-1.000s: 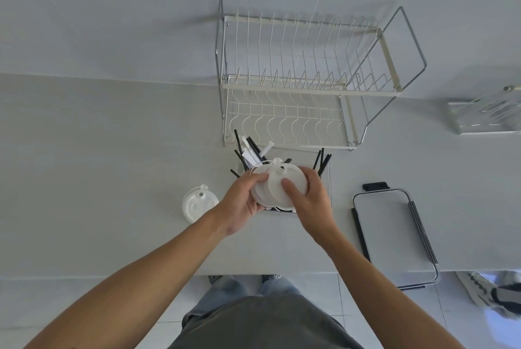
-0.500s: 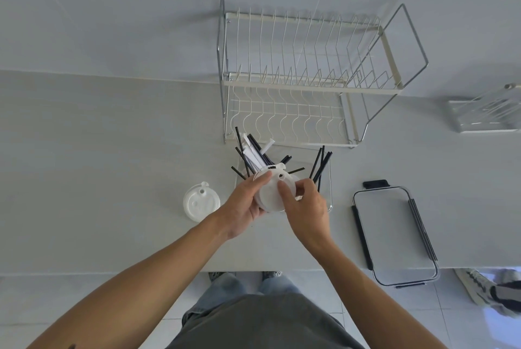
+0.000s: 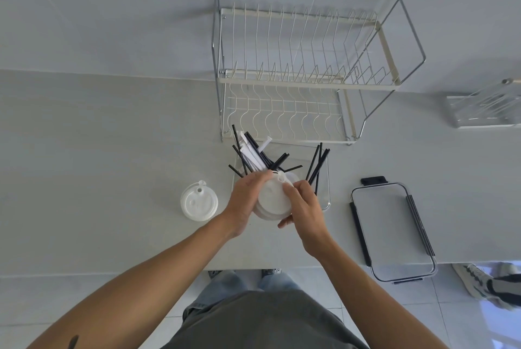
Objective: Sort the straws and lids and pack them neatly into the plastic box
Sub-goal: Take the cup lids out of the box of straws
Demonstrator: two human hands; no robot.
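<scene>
A stack of white cup lids is held between both hands over the near-left part of the clear plastic box. My left hand grips the stack's left side; my right hand grips its right side with the thumb on top. Several black straws and white paper-wrapped straws stand and lean in the box behind the hands. A separate pile of white lids lies on the counter to the left of the box.
The box's clear cover with black clips lies at the counter's front edge on the right. A two-tier wire dish rack stands behind the box. A clear acrylic stand sits far right. Someone's shoe is on the floor.
Both hands have brought the lid stack lower and nearer to me, into the box's near-left part, tilting it from nearly flat to angled.
</scene>
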